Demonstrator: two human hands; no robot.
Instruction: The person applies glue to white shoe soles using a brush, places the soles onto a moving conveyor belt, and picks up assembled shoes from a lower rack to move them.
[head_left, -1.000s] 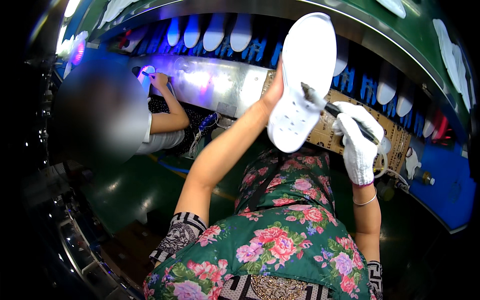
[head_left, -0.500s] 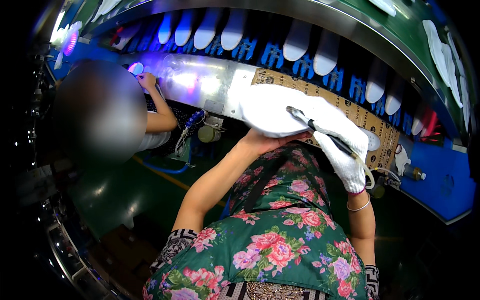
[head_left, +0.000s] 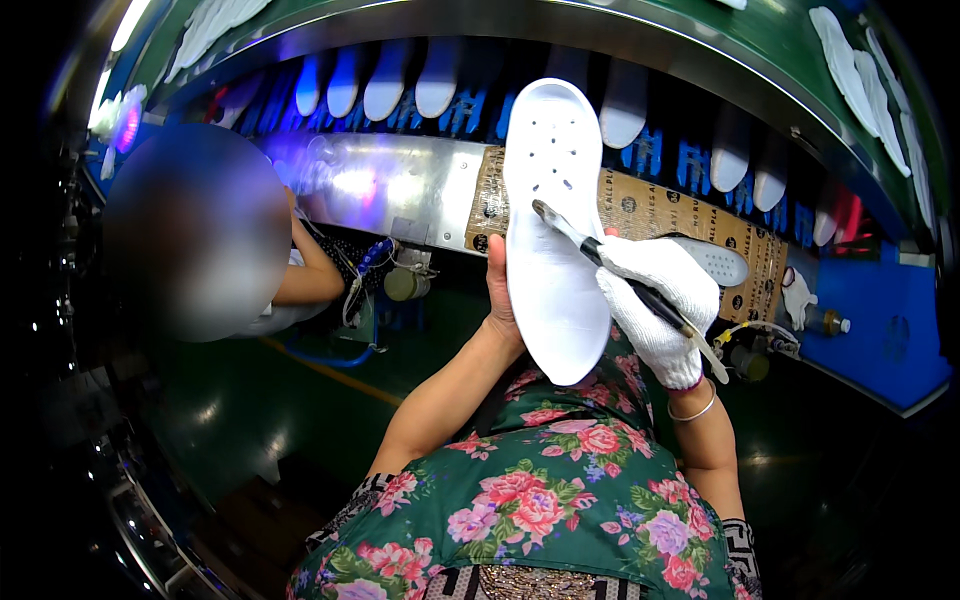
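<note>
A long white shoe sole (head_left: 562, 300) stands lengthwise before me, its face toward me, with several small holes in its far half. My bare left hand (head_left: 503, 295) grips it along the left edge; most of its fingers are hidden behind the sole. In a white knit glove, my right hand (head_left: 662, 300) closes around a dark-handled brush (head_left: 582, 240) with a pale tube at its back end. The bristles are at the sole's middle, just below the holes; whether they press on it I cannot tell.
Cardboard (head_left: 655, 205) covers part of the metal bench (head_left: 370, 185); a grey perforated sole (head_left: 718, 262) lies there. Beyond, white soles (head_left: 437, 85) sit in a row on blue holders. At left a co-worker's arm (head_left: 312, 270) shows. A bottle (head_left: 828, 321) stands at right.
The sole has swung from lying crosswise to pointing away from me, its holed face now in view. The brush has moved slightly left and stays over it.
</note>
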